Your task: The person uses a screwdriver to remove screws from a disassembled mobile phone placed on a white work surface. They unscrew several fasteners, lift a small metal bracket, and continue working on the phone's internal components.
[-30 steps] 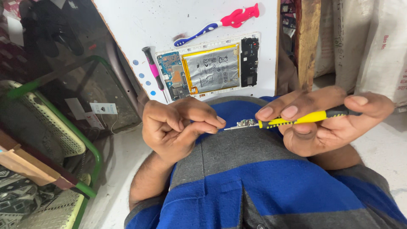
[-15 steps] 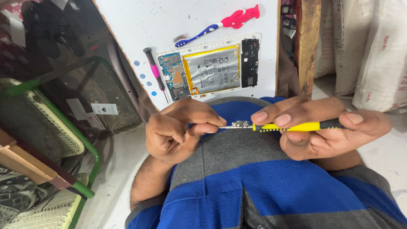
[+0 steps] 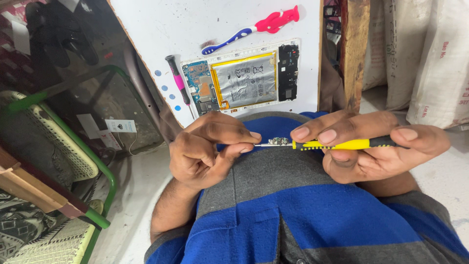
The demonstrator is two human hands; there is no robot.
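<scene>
Your right hand (image 3: 371, 149) grips the yellow screwdriver (image 3: 337, 144) level above your lap; your left hand (image 3: 207, 149) pinches its tip, where small screws (image 3: 278, 141) cling, too small to count. A white label (image 3: 120, 125) lies under the glass at left. White sacks (image 3: 425, 54) at right are cut off.

A white board (image 3: 146, 29) carries an opened tablet (image 3: 242, 78) with its silver battery and blue circuit board exposed. Just above it lies a pink and blue toothbrush (image 3: 254, 29); beside its left edge rests a pink-and-black screwdriver (image 3: 177, 85). A green-framed mesh rack (image 3: 78, 161) stands at left, pale sacks (image 3: 425, 54) at right
</scene>
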